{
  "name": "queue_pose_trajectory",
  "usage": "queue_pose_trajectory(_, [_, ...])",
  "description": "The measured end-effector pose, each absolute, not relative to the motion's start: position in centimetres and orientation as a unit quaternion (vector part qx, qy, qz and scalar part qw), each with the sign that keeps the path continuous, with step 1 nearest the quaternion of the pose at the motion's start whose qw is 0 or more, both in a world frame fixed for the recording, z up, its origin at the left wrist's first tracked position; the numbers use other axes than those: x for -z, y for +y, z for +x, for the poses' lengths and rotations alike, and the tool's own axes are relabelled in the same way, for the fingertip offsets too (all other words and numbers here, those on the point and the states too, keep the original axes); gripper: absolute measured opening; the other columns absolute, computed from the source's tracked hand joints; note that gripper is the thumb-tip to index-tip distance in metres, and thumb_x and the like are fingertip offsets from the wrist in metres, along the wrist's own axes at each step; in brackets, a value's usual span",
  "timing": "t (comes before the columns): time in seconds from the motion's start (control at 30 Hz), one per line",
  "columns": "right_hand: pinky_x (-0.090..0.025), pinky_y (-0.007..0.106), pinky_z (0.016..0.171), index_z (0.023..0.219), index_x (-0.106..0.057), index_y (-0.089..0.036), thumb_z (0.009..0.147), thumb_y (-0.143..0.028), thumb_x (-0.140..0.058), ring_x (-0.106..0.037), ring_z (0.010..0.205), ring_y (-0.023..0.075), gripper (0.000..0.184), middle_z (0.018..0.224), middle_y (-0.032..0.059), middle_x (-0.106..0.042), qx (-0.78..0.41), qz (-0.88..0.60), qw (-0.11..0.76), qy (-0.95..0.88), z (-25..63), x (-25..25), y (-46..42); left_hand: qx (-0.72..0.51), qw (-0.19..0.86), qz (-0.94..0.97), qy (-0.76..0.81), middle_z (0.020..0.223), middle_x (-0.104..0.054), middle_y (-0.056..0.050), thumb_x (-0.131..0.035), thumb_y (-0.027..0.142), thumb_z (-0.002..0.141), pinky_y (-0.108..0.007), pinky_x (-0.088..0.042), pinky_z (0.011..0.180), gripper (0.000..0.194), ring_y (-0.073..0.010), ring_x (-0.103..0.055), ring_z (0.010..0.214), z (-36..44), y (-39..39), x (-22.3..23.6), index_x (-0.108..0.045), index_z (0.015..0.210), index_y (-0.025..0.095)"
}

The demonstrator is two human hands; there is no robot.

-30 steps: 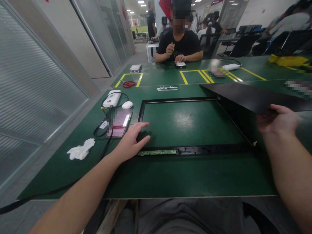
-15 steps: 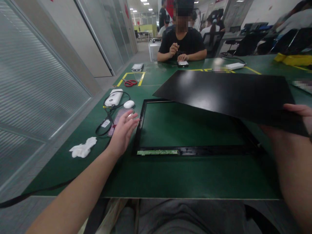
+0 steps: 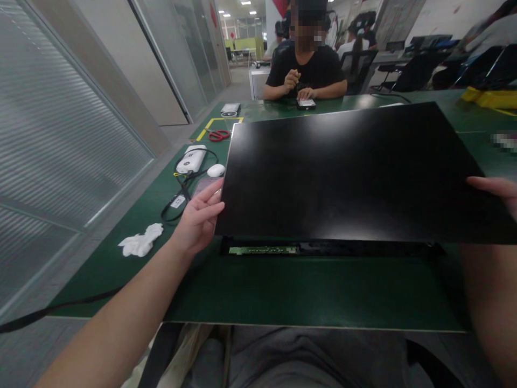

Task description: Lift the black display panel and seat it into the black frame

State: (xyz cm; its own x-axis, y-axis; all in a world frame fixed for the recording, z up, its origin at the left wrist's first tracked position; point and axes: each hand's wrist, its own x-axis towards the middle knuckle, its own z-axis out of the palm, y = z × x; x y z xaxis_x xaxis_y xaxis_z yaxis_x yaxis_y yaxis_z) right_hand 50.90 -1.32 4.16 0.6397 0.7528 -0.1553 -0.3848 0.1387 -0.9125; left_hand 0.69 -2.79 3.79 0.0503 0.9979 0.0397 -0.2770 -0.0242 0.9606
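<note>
A large, glossy black screen panel (image 3: 343,172) is held up over the table between my two hands. My left hand (image 3: 200,218) grips its left edge, thumb on the front face and the other fingers at or behind the edge. At the right edge, my right hand (image 3: 498,188) grips the panel with its thumb on the front; its other fingers are hidden behind. Under the panel lies a black rectangular frame (image 3: 359,249), of which mainly the near bar shows. A narrow green circuit board (image 3: 262,250) sits on the left part of that bar.
On the green table (image 3: 307,293), left of the panel, are a white power bank (image 3: 191,159) with a black cable, a white mouse-like object (image 3: 216,170), crumpled tissue (image 3: 141,241) and red scissors (image 3: 218,136). Across the table a person (image 3: 305,70) handles a small device (image 3: 306,104).
My left hand has gone from open beside the frame to gripping the panel's left edge. The panel's left side has swung nearer and levelled, covering most of the frame.
</note>
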Motion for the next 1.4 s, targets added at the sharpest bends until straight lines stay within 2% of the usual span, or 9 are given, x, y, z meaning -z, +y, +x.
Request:
queue_pose_trajectory(0.07, [-0.068, 0.053, 0.068, 0.085, -0.067, -0.023, 0.067, -0.010, -0.066, -0.074, 0.087, 0.0279, 0.021, 0.091, 0.0045, -0.073, -0.390, -0.534, 0.727, -0.187, 50.6, -4.2, -1.3, -0.563, 0.560, 0.457, 0.402, 0.128, -0.072, -0.007, -0.082, 0.023, 0.068, -0.050, -0.052, 0.108, 0.063, -0.0355, -0.059, 0.130, 0.8, -2.7, -3.7, -0.066, 0.130, 0.023])
queue_pose_trajectory(0.17, [-0.067, 0.050, 0.073, 0.080, -0.065, -0.022, 0.059, -0.003, -0.065, -0.073, 0.086, 0.0271, 0.028, 0.086, 0.0039, -0.072, -0.409, -0.551, 0.702, -0.190, 50.2, -4.5, -1.3, -0.568, 0.533, 0.484, 0.399, 0.131, -0.070, -0.009, -0.083, 0.025, 0.069, -0.050, -0.052, 0.108, 0.068, -0.0365, -0.055, 0.134, 0.8, -2.7, -3.4, -0.063, 0.134, 0.023])
queue_pose_trajectory(0.3, [-0.065, 0.052, 0.082, 0.088, -0.070, -0.020, 0.054, -0.001, -0.063, -0.073, 0.093, 0.0312, 0.040, 0.090, 0.0075, -0.075, -0.443, -0.559, 0.667, -0.218, 49.1, -5.3, -1.6, -0.583, 0.495, 0.504, 0.401, 0.137, -0.067, -0.011, -0.082, 0.025, 0.072, -0.050, -0.051, 0.109, 0.068, -0.0360, -0.049, 0.140, 0.6, -2.5, -2.9, -0.061, 0.136, 0.024])
queue_pose_trajectory(0.43, [-0.063, 0.050, 0.084, 0.096, -0.071, -0.018, 0.053, 0.005, -0.056, -0.074, 0.091, 0.0288, 0.051, 0.093, 0.0087, -0.076, -0.470, -0.568, 0.628, -0.250, 47.9, -5.7, -1.7, -0.615, 0.468, 0.499, 0.393, 0.136, -0.067, -0.008, -0.081, 0.020, 0.070, -0.050, -0.048, 0.112, 0.067, -0.0333, -0.048, 0.141, 0.5, -2.3, -2.4, -0.062, 0.134, 0.026])
queue_pose_trajectory(0.6, [-0.062, 0.044, 0.085, 0.097, -0.072, -0.017, 0.053, 0.008, -0.054, -0.074, 0.089, 0.0244, 0.054, 0.092, 0.0071, -0.077, -0.457, -0.576, 0.617, -0.281, 46.9, -5.7, -1.2, -0.632, 0.437, 0.511, 0.385, 0.137, -0.067, -0.005, -0.079, 0.018, 0.071, -0.049, -0.045, 0.115, 0.069, -0.0301, -0.051, 0.139, 0.7, -2.3, -2.4, -0.060, 0.136, 0.029])
queue_pose_trajectory(0.73, [-0.060, 0.045, 0.090, 0.095, -0.071, -0.016, 0.052, 0.008, -0.056, -0.074, 0.095, 0.0257, 0.052, 0.095, 0.0086, -0.077, -0.461, -0.560, 0.625, -0.289, 46.3, -5.7, -1.1, -0.627, 0.416, 0.528, 0.393, 0.136, -0.067, -0.005, -0.078, 0.020, 0.073, -0.047, -0.046, 0.113, 0.067, -0.0299, -0.052, 0.139, 0.9, -2.5, -2.6, -0.059, 0.136, 0.030])
queue_pose_trajectory(0.93, [-0.061, 0.049, 0.084, 0.094, -0.070, -0.020, 0.051, 0.002, -0.055, -0.074, 0.093, 0.0272, 0.051, 0.100, 0.0080, -0.077, -0.420, -0.577, 0.617, -0.331, 46.9, -5.5, -1.2, -0.627, 0.425, 0.531, 0.381, 0.134, -0.069, -0.006, -0.077, 0.019, 0.075, -0.046, -0.047, 0.111, 0.065, -0.0308, -0.053, 0.137, 1.0, -2.7, -2.6, -0.058, 0.137, 0.028])
queue_pose_trajectory(1.17, [-0.055, 0.058, 0.097, 0.095, -0.074, -0.032, 0.060, -0.024, -0.077, -0.068, 0.114, 0.0363, 0.037, 0.115, 0.0049, -0.076, -0.417, -0.550, 0.562, -0.456, 49.0, -4.0, -1.0, -0.645, 0.435, 0.519, 0.355, 0.128, -0.072, -0.002, -0.081, 0.013, 0.071, -0.035, -0.051, 0.106, 0.062, -0.0239, -0.059, 0.130, 0.6, -2.2, -2.1, -0.064, 0.128, 0.031])
queue_pose_trajectory(1.4, [-0.055, 0.060, 0.095, 0.096, -0.073, -0.033, 0.057, -0.027, -0.079, -0.067, 0.114, 0.0383, 0.039, 0.116, 0.0050, -0.075, -0.409, -0.565, 0.553, -0.456, 48.9, -4.2, -1.0, -0.636, 0.450, 0.516, 0.355, 0.124, -0.073, -0.003, -0.081, 0.013, 0.072, -0.038, -0.050, 0.107, 0.061, -0.0244, -0.062, 0.127, 0.6, -2.3, -2.0, -0.064, 0.128, 0.030])
